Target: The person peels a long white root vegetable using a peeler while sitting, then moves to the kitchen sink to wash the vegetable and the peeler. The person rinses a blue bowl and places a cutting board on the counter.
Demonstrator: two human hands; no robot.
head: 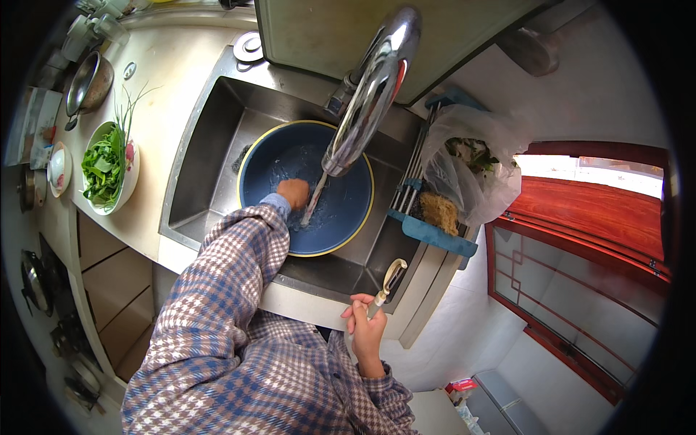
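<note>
My left hand (293,193) reaches into a blue basin (342,217) with a yellow rim. Its fingers point down and curl out of sight, so whether they hold anything is hidden. Beside that hand a stream of water (316,198) falls from the chrome faucet (361,103) and stirs the water in the basin. At the sink's front right corner my right hand (367,331) grips a vegetable peeler (387,283) by its handle, with the pale head pointing up and away from me. The basin stands inside a stainless steel sink (201,157).
A white bowl of leafy greens (106,168) stands left on the counter, near a metal pan (89,84) and a lidded bowl (58,168). Along the right rim lie a blue-ended rack (429,231), a brown scrubber (439,212) and a plastic bag of scraps (473,157).
</note>
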